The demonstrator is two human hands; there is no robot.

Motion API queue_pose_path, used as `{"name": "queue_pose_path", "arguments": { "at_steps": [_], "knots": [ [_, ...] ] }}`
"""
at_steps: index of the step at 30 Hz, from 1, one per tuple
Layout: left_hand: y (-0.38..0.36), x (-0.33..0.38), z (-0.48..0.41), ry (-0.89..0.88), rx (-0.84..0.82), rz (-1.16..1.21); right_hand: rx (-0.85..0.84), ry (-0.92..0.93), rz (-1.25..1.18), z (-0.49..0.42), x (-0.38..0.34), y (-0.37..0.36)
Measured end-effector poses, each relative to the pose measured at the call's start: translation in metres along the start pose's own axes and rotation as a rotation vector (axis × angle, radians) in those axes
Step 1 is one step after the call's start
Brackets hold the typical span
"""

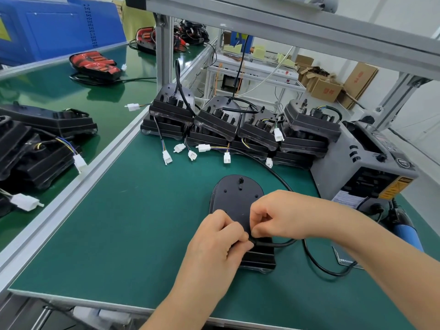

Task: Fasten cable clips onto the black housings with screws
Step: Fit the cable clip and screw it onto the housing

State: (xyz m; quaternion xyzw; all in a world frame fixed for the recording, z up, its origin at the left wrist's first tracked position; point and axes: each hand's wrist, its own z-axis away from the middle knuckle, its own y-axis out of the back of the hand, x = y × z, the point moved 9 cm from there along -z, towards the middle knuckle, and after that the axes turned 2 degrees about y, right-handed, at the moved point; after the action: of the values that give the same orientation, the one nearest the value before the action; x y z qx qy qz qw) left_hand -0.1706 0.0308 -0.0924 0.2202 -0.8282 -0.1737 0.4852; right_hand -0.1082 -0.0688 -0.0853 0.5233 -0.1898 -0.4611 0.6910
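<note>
A black housing (238,198) lies back side up on the green mat (133,234) in front of me. Its black cable (316,263) leaves near my fingers and loops off to the right. My left hand (214,244) and my right hand (278,215) meet over the housing's near half, fingertips pinched together around the cable where it joins the housing. A small black part, possibly a clip, sits between the fingers, mostly hidden. I see no screws.
Several stacked black housings (238,125) with white connectors (203,147) line the back of the mat. A grey machine (366,163) stands at the right, a blue-handled tool (404,232) beside it. More housings (35,144) lie on the left bench.
</note>
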Motion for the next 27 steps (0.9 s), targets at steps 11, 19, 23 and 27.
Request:
{"name": "queue_pose_path", "arguments": {
  "at_steps": [11, 19, 23, 27],
  "knots": [
    [-0.009, 0.021, 0.014, -0.335, -0.014, -0.345, -0.119, -0.043, -0.274, -0.007, 0.010, -0.009],
    [-0.016, 0.019, 0.016, -0.359, 0.013, -0.397, -0.085, -0.069, -0.437, -0.004, 0.020, -0.012],
    [-0.017, 0.016, 0.014, -0.265, -0.028, -0.376, -0.056, -0.077, -0.482, -0.001, 0.021, -0.014],
    [-0.016, 0.018, 0.012, -0.205, -0.035, -0.363, -0.059, -0.088, -0.467, -0.001, 0.020, -0.014]
  ]
}}
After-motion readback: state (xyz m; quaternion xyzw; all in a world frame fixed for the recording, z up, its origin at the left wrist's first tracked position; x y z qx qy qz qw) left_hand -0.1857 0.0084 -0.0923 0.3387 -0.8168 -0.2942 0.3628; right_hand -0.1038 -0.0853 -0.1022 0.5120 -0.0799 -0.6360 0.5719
